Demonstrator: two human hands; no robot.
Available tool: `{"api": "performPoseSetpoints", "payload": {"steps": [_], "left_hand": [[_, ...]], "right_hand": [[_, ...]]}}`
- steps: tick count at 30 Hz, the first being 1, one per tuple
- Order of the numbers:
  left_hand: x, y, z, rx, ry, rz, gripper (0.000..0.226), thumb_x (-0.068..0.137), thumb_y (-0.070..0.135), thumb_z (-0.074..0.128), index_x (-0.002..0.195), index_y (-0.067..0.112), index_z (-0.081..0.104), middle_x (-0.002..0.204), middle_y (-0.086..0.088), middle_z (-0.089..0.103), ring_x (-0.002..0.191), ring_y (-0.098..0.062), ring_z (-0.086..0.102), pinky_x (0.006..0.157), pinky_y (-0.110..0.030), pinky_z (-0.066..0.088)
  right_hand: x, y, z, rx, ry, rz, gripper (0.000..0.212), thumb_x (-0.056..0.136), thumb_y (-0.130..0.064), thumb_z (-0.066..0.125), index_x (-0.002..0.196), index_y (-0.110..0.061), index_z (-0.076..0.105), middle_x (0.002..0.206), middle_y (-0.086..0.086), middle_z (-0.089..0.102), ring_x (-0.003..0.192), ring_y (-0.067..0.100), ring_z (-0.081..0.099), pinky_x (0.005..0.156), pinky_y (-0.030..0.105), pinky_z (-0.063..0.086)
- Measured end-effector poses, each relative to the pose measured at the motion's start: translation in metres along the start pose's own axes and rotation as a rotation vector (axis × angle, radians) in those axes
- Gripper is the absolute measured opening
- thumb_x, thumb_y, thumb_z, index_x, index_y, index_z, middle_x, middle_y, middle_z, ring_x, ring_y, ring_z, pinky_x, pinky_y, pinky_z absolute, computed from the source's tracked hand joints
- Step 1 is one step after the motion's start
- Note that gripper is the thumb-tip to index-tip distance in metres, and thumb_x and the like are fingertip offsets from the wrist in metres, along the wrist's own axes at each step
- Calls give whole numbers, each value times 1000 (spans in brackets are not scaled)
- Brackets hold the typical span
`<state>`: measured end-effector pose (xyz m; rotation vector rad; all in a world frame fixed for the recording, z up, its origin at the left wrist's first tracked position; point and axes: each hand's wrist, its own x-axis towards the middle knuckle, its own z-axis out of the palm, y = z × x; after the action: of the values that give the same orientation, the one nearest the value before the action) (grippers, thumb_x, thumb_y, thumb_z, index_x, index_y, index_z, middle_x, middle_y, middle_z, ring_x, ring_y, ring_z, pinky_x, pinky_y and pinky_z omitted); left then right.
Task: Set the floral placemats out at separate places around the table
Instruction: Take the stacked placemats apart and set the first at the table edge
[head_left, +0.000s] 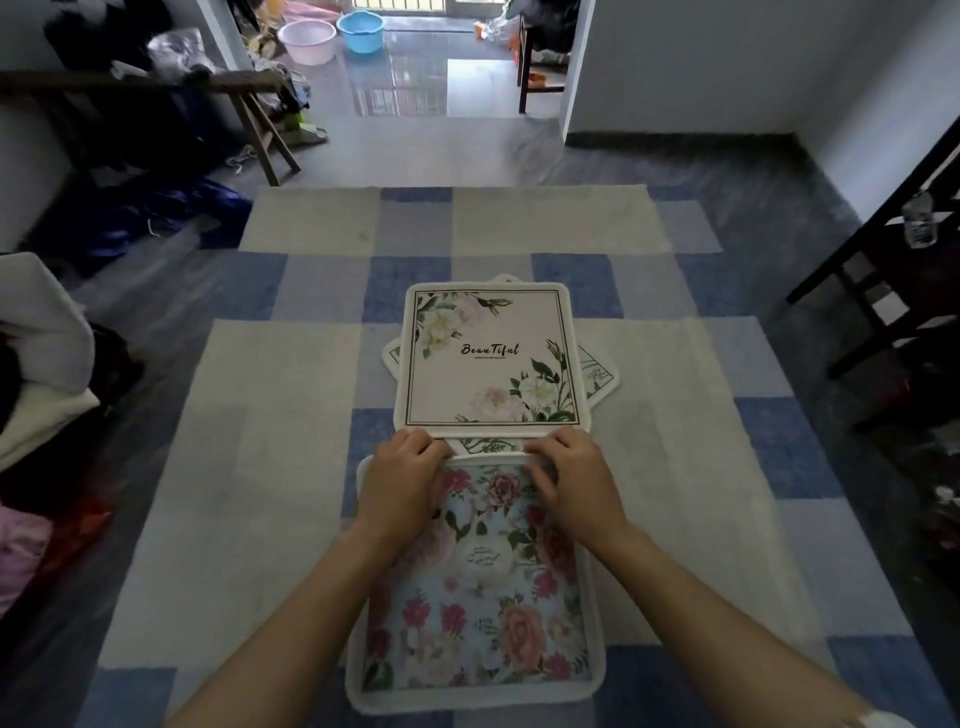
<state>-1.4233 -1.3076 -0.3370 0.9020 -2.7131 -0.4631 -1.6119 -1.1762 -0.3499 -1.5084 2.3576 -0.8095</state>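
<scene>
Looks like the spreading-out has barely started: both hands, left hand (402, 480) and right hand (574, 480), are pinched on the far edge of the pink rose placemat (483, 597), which lies nearest the person, touching the stack of pale "Beautiful" placemats (491, 358) still piled mid-surface. Next I'd guess it needs sliding or lifting off to its own spot, well apart from that pile. The surface (249, 467) wears a blue and cream checked cloth, and the room's pretty cluttered, with a couple of basins (332, 34) by the doorway.
</scene>
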Motion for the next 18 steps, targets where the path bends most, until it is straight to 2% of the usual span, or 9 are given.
{"api": "performPoseSetpoints", "payload": {"steps": [6, 11, 14, 18], "left_hand": [[-10, -4, -9, -15, -54, 16, 26, 86, 20, 61, 111, 12, 65, 107, -7, 66, 97, -29, 57, 80, -40, 48], [-16, -1, -20, -46, -23, 79, 27, 82, 14, 63, 108, 10, 66, 105, -9, 67, 97, -30, 59, 80, -39, 49], [-22, 2, -21, -42, 6, 121, 25, 79, 11, 66, 104, 10, 67, 100, -9, 68, 92, -30, 61, 75, -38, 49], [-34, 7, -20, -42, 24, 131, 19, 81, 15, 66, 100, 11, 67, 97, -7, 68, 89, -30, 61, 72, -38, 49]], "right_hand": [[-11, -9, -7, -70, -28, 14, 42, 84, -34, 66, 121, -13, 61, 113, 2, 60, 106, 18, 53, 96, 33, 47], [-29, -22, -19, -84, 45, 20, 43, 84, -31, 68, 122, -13, 61, 114, 2, 60, 108, 18, 53, 98, 33, 46], [-45, -27, -26, -107, 77, 42, 43, 84, -30, 68, 122, -12, 61, 114, 3, 61, 107, 19, 53, 97, 31, 44], [-70, -28, -31, -132, 62, 58, 40, 85, -30, 65, 122, -15, 60, 115, 2, 61, 107, 18, 52, 95, 32, 45]]}}
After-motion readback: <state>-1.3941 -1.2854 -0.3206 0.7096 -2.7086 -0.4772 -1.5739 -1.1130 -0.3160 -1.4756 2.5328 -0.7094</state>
